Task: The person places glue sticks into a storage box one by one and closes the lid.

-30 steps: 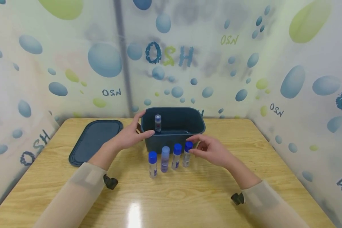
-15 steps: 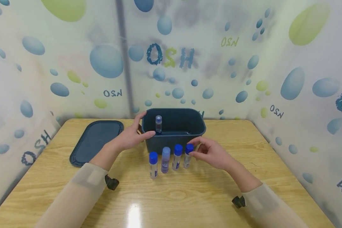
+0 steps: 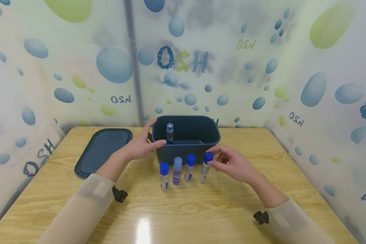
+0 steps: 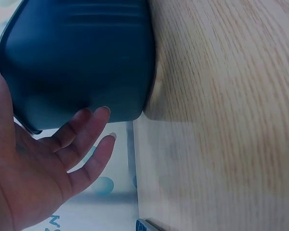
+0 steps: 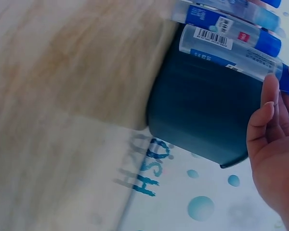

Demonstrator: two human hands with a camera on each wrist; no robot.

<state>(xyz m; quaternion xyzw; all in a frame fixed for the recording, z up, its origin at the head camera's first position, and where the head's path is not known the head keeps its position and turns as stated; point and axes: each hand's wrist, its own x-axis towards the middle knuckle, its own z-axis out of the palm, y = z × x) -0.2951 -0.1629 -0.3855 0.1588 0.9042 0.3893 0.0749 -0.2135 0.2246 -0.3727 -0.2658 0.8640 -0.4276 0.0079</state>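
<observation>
My right hand (image 3: 231, 162) pinches the blue cap of a small clear bottle (image 3: 205, 169) between thumb and fingers. That bottle leans slightly, its cap toward the right; whether its base touches the table I cannot tell. In the right wrist view, a barcode label shows on the bottle (image 5: 231, 53). My left hand (image 3: 140, 144) rests spread at the left end of a dark blue bin (image 3: 186, 152), thumb over the front rim. In the left wrist view its fingers (image 4: 89, 130) lie loosely beside the bin's outer wall. One clear bottle (image 3: 169, 133) stands inside the bin.
Three more bottles stand before the bin: a blue-capped one (image 3: 164, 176), a light-blue-capped one (image 3: 177, 171) and another blue-capped one (image 3: 189, 168). A dark lid (image 3: 102, 152) lies left on the wooden table (image 3: 183, 217). Patterned curtains (image 3: 231, 67) surround the table.
My right hand has moved a little right, taking the rightmost bottle with it. A gap has widened between that bottle and the one beside it. My left hand stays at the bin.
</observation>
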